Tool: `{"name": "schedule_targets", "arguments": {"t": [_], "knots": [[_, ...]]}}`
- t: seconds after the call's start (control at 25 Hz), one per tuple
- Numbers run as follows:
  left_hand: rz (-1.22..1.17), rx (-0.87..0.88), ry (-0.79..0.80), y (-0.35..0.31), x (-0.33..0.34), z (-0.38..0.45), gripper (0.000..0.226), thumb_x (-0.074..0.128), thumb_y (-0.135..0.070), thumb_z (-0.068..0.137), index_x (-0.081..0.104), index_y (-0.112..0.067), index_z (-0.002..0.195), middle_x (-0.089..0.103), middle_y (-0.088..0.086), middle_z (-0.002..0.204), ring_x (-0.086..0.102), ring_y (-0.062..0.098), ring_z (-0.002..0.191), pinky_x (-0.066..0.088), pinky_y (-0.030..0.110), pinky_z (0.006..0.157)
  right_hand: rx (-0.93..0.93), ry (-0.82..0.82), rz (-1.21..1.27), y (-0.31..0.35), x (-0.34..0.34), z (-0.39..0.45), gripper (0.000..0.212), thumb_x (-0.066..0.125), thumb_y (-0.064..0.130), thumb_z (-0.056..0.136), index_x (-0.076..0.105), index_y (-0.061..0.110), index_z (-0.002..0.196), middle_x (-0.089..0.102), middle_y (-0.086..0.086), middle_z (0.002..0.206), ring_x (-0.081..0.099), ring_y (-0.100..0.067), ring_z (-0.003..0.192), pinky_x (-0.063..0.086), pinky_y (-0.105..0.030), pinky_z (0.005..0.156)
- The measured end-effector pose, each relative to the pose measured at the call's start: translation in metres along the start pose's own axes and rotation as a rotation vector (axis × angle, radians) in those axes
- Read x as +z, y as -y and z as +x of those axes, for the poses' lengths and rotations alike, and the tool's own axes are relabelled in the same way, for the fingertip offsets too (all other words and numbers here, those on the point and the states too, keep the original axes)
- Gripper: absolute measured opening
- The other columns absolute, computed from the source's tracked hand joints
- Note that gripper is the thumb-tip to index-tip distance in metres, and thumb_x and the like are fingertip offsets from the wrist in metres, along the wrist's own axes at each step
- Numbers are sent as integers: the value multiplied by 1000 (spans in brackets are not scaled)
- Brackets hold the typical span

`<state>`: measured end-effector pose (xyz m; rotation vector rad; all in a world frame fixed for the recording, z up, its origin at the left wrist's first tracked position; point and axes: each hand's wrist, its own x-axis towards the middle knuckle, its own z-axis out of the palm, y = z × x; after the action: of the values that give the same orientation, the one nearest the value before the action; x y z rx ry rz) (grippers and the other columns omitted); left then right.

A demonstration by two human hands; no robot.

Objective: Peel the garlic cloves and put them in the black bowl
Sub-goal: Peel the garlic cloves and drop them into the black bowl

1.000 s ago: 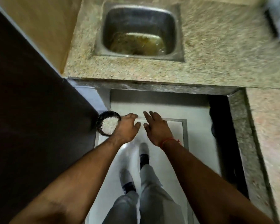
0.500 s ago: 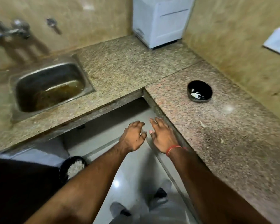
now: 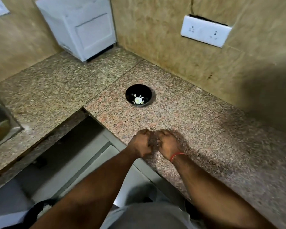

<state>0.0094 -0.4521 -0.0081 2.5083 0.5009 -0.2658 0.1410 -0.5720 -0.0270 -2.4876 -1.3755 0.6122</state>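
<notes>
Both hands meet just over the near edge of the granite worktop (image 3: 196,129), knuckles close together. The left hand (image 3: 141,143) has its fingers curled in, and the right hand (image 3: 168,144), with a red thread (image 3: 177,156) round its wrist, is curled likewise; motion blur smears the space between them. A small pale sliver (image 3: 148,128) shows at the top of the left hand's fingers, possibly garlic skin or a clove tip, but whether either hand's grip actually has hold of it cannot be told.

The black bowl (image 3: 138,95) stands farther in on the worktop, well apart from the hands and towards the corner where the two walls meet. At its bottom lie a few white peeled garlic cloves (image 3: 138,100).

A white box-shaped appliance (image 3: 79,28) sits in the far corner of the worktop against the wall. A white socket plate (image 3: 205,31) is fixed to the right wall. At the left edge the rim of a steel sink (image 3: 5,124) shows.
</notes>
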Motion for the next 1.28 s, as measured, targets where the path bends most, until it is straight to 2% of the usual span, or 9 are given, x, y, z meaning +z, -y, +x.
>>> {"name": "schedule_targets", "arguments": {"t": [0.08,0.16,0.32,0.52,0.68,0.8,0.96,1.16,1.28], "knots": [[-21,-82,44,-10,2,13,38,65,-34,85,66,-16,118,67,12,119,61,34,111,50,42,96,67,12,-33,-19,0,1,52,54,9,78,64,19,129,63,-6,124,63,-30,114,53,-36,100],[41,-174,56,-25,1,27,63,70,-27,83,50,-9,140,52,17,142,53,36,127,47,42,106,137,-13,-49,-32,-7,1,52,51,-4,78,68,17,124,67,-7,120,64,-28,113,54,-34,99],[143,-128,116,-31,6,55,86,64,-30,83,25,-7,156,26,16,163,25,38,148,34,51,118,252,36,-27,-45,-12,7,41,58,-3,89,69,16,124,71,-12,115,70,-29,104,57,-40,96],[174,-121,152,-17,13,77,81,56,-37,88,22,-14,157,20,11,165,18,35,151,29,58,119,248,-2,-2,-46,-4,26,24,54,-2,90,71,10,101,70,-10,98,68,-26,90,61,-42,85],[151,-101,141,-5,8,89,70,62,-29,83,37,-20,148,32,8,154,33,32,139,41,54,109,217,8,63,-44,-10,41,24,57,-3,82,74,13,88,73,-8,91,69,-26,86,61,-40,83],[72,-123,83,10,1,99,71,54,-38,82,40,-19,148,38,8,153,41,32,133,45,50,107,227,-81,210,-39,-18,62,20,56,7,85,72,18,80,73,-3,84,65,-21,75,60,-34,78],[50,-165,-1,46,-11,104,58,45,-44,84,57,-15,133,58,11,131,57,31,117,54,43,95,140,-216,406,-8,-39,104,16,63,12,88,76,21,91,76,0,89,70,-17,79,60,-31,77],[15,-219,-62,82,-41,102,49,55,-22,95,54,-8,142,54,16,145,45,35,135,45,42,109,54,-268,437,41,-56,189,21,71,5,81,78,22,91,78,2,90,73,-18,80,62,-36,77],[-19,-208,-67,97,-47,104,47,60,-20,94,58,-9,140,54,15,147,44,33,138,40,38,114,61,-255,425,59,-48,227,26,72,2,77,78,24,89,78,5,87,73,-17,79,62,-37,77]]}}
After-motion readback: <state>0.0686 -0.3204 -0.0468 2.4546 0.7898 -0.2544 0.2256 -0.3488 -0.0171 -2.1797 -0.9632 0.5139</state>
